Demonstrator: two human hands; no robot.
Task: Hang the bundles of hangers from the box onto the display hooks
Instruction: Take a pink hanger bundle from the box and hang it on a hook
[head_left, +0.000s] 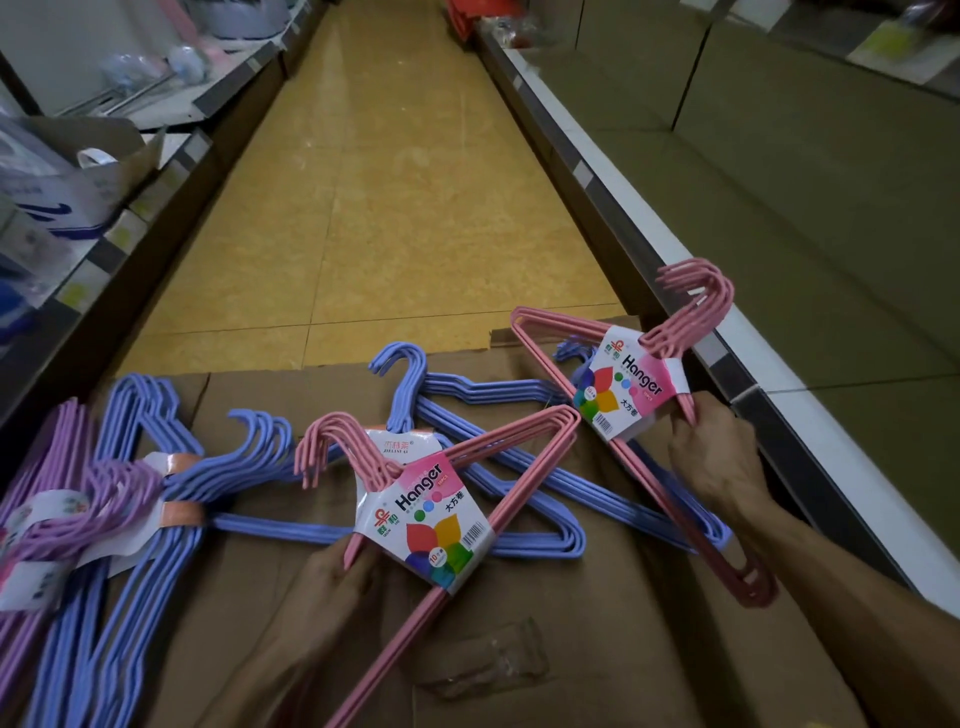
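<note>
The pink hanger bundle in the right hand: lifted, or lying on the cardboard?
Lifted. The right hand grips the pink bundle tilted above the cardboard.

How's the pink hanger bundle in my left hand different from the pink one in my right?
The left-hand pink bundle has its hooks pointing left; the right-hand pink bundle has its hooks up near the shelf edge. The left hand grips below the label; the right hand grips beside it. Both carry the same "Hanger" label.
</note>
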